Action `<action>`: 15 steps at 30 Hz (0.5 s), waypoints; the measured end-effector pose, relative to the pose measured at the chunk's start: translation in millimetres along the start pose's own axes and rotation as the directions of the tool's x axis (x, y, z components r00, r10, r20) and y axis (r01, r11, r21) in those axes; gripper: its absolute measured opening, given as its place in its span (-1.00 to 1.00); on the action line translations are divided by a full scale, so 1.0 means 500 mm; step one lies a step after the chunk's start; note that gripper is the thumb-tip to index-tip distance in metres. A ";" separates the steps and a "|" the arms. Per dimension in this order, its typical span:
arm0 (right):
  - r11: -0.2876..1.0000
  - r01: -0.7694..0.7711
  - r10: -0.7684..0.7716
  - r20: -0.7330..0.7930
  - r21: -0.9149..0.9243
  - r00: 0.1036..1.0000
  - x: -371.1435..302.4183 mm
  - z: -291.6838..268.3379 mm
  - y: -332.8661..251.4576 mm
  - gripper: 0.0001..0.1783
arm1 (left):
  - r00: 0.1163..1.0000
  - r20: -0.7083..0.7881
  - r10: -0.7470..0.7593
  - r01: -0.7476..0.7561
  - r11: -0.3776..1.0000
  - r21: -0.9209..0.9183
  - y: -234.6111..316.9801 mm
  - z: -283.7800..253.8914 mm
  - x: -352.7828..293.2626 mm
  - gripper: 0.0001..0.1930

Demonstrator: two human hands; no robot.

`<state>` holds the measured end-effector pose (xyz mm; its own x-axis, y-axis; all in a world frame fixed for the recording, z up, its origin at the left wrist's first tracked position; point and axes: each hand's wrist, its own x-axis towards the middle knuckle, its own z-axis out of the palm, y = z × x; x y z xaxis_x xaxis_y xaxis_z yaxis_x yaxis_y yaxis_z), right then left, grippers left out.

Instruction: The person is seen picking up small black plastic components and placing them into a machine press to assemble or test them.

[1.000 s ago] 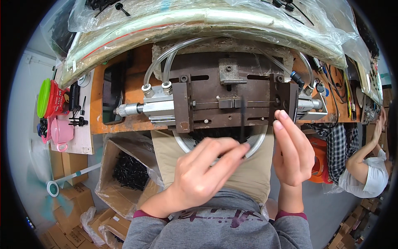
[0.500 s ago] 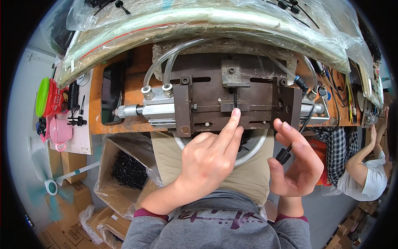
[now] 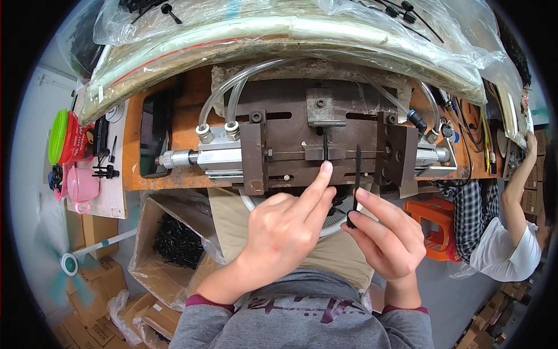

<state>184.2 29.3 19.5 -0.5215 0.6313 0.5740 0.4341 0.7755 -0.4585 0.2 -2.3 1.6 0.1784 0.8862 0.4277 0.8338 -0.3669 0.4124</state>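
My left hand (image 3: 285, 227) reaches over the front of a brown metal fixture (image 3: 290, 110), index finger stretched out. Its fingertip is at the near end of a thin black rod (image 3: 325, 146) seated across a small grey block (image 3: 314, 154); the finger partly covers that end. Thin wires run from the block toward the side plates. My right hand (image 3: 392, 241) pinches a black plastic stick with a knobbed end (image 3: 357, 174). The stick stands nearly upright in view, its thin tip beside the block and its knob between my fingertips.
Air cylinders (image 3: 221, 157) with clear hoses flank the fixture. A plastic-lined carton (image 3: 168, 200) of black parts stands lower left. Pink cup (image 3: 82, 183) and red tub sit far left. An orange stool (image 3: 430, 224) and another person (image 3: 505, 250) are at right. A plastic-covered ledge (image 3: 279, 29) spans the back.
My right hand has moved left toward the fixture, and its black stick has swung more upright beside the block. My left fingertip stays at the seated rod. The other person's arm has risen.
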 end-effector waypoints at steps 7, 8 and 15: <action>0.973 0.104 -0.080 0.121 -0.208 0.989 0.015 0.039 0.016 -0.78 | 0.962 0.269 0.047 0.025 0.965 -0.261 0.008 -0.039 -0.050 -0.75; 0.969 0.114 -0.084 0.140 -0.218 0.987 0.017 0.047 0.016 -0.78 | 0.952 0.298 0.064 0.028 0.955 -0.295 0.007 -0.036 -0.056 -0.75; 0.958 0.099 -0.045 0.198 -0.269 0.979 0.044 0.069 0.012 -0.79 | 0.949 0.291 0.122 -0.009 0.932 -0.363 -0.004 -0.027 -0.065 -0.60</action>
<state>150.2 48.3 6.0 -0.6760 0.5849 0.4482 0.5619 0.8027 -0.1999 -14.4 -34.0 -2.4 0.4230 0.8784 0.2224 0.5859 -0.4524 0.6724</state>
